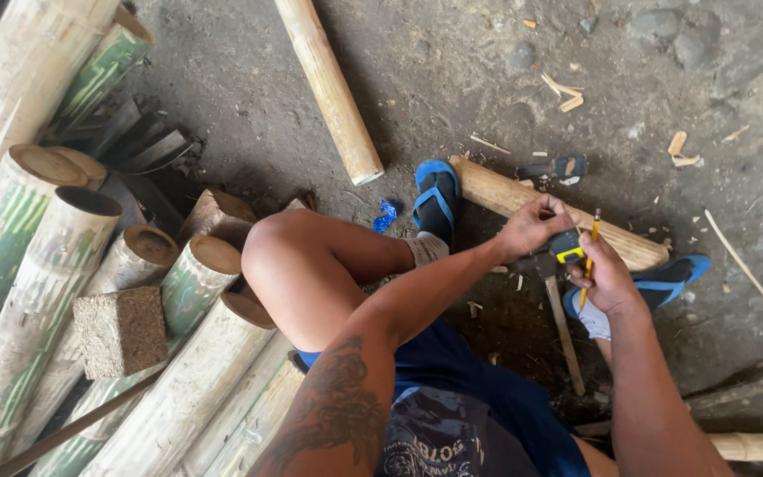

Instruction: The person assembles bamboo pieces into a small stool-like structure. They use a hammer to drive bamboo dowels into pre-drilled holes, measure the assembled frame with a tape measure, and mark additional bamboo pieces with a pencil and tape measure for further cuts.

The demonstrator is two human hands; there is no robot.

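I see my left hand (pixel 530 226) with fingers curled, pressing on a short bamboo piece (pixel 567 216) lying on the dirt floor (pixel 452 79) under my blue sandals (pixel 436 199), my right hand (pixel 607 278) gripping a tape measure (pixel 567 246) and an orange pencil (pixel 590 256) just beside the left, bamboo poles (pixel 55 283) stacked at far left

Soft, even daylight, moderately dim; no hard sun patches. Light seems strongest toward 9 o'clock, where pale bamboo poles (pixel 37 265) read brightest, near overexposed. Dark dirt floor (pixel 452 79) underexposed toward 12 and 4 o'clock, detail muddy. Diffuse shadow pools under bent knee (pixel 284 256) and among pole ends. No glare. Centre sharp; slight softness at frame bottom, 6 o'clock, on nearest arm. Wide-angle stretch at edges, poles bowing at 9 o'clock.
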